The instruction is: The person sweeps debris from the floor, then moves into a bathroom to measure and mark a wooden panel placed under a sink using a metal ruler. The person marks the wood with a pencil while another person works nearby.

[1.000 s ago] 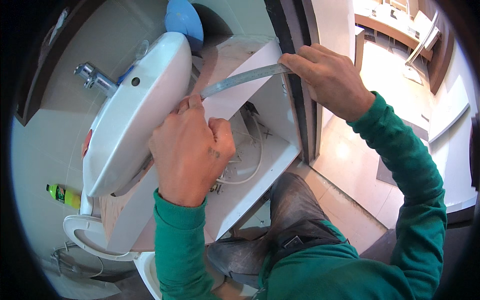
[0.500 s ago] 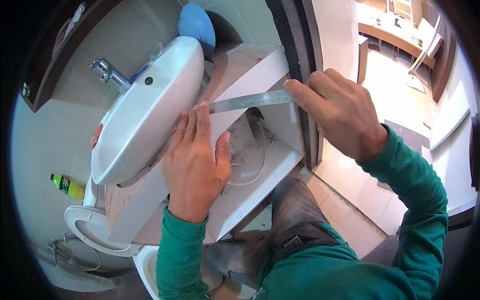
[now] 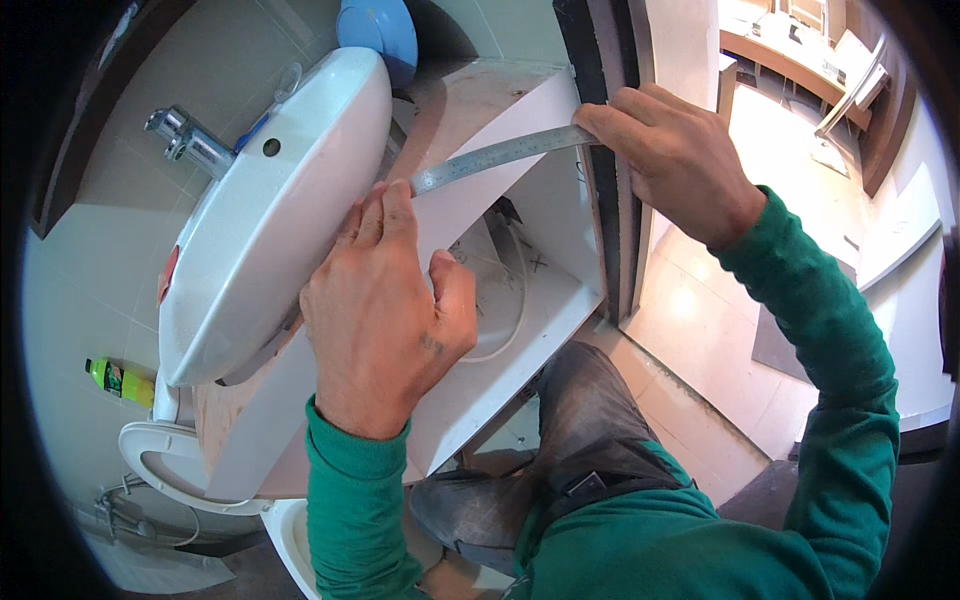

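A thin metal ruler (image 3: 500, 158) spans from one of my hands to the other, over the white front panel (image 3: 480, 190) of a washbasin cabinet. My right hand (image 3: 680, 160) pinches its right end between thumb and fingers, beside the dark door frame. My left hand (image 3: 385, 310) has its fingers stretched forward, fingertips against the ruler's left end and the thumb apart. What lies under those fingertips is hidden. Just left of that hand sits the white washbasin (image 3: 275, 220) on the cabinet's bare wooden top (image 3: 450, 115).
A chrome tap (image 3: 190, 143) stands behind the basin, and a blue plastic basin (image 3: 378, 38) leans at its far end. Inside the open cabinet runs a pale hose (image 3: 522, 300). A toilet (image 3: 165, 455) and a yellow-green bottle (image 3: 120, 380) are at left. The dark door frame (image 3: 605, 130) borders the right.
The ruler slopes up more steeply toward its right end, which my right hand has raised. My left thumb is more bent. The view has shifted slightly, moving the washbasin leftward.
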Motion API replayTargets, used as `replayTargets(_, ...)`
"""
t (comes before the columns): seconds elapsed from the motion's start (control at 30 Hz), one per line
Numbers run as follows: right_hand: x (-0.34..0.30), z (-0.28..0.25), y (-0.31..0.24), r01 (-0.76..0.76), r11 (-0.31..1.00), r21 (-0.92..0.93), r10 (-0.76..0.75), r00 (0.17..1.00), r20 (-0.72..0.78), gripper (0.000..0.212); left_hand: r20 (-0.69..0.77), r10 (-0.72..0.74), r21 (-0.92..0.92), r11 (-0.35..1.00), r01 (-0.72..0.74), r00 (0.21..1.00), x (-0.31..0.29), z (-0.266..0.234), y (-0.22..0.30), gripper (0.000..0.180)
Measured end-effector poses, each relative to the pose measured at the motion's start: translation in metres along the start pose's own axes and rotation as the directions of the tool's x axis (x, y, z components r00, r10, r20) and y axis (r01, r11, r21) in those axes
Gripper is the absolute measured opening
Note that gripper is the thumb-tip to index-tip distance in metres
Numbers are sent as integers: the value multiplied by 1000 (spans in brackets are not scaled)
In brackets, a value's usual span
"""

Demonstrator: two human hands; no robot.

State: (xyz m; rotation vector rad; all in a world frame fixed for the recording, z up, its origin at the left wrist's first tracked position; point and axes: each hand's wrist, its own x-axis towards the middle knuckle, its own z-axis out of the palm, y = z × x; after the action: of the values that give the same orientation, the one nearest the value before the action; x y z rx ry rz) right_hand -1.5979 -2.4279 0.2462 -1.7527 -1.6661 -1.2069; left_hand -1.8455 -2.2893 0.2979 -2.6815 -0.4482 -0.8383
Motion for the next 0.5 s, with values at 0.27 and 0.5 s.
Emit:
replayTargets(0.27, 9, 0, 8, -11, 999, -43, 10, 1000, -11, 16, 52, -65, -39, 997, 67, 997, 18, -1, 3, 50)
replayTargets(0.5, 1, -10, -4, -57, 995, -81, 58, 998, 17, 14, -39, 101, -34, 994, -103, 994, 22, 11, -6, 47)
